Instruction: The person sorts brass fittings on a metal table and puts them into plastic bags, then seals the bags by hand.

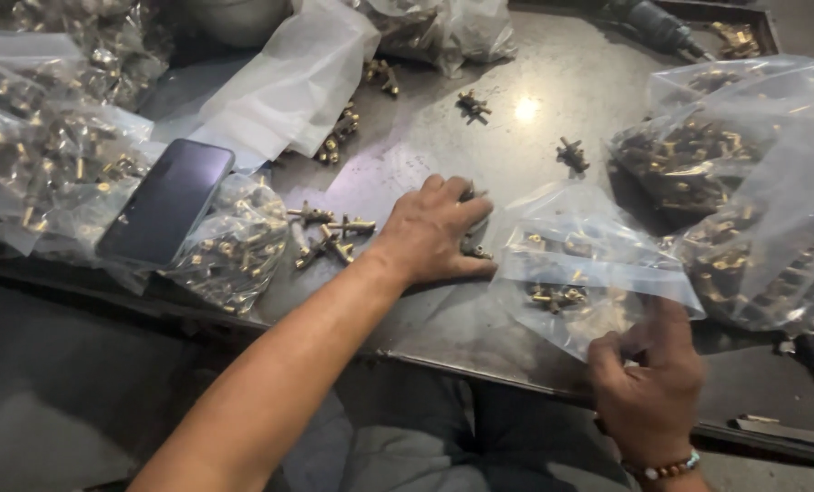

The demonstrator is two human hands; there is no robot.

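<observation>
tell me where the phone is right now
In the head view the dark phone lies on the left, face up across bags of brass fittings, left of the left hand and just below a loose clear bag.

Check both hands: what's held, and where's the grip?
Right hand pinches the clear plastic bag of brass fittings by its near bottom edge. Left hand lies palm-down over loose brass fittings on the metal table; grip can't be told.

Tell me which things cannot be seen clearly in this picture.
- Head view: the left hand covers the brass fittings under its fingers; their number is hidden.
- The clear bag held by the right hand blurs its contents.
- The dark tool is cut off by the top edge.
</observation>
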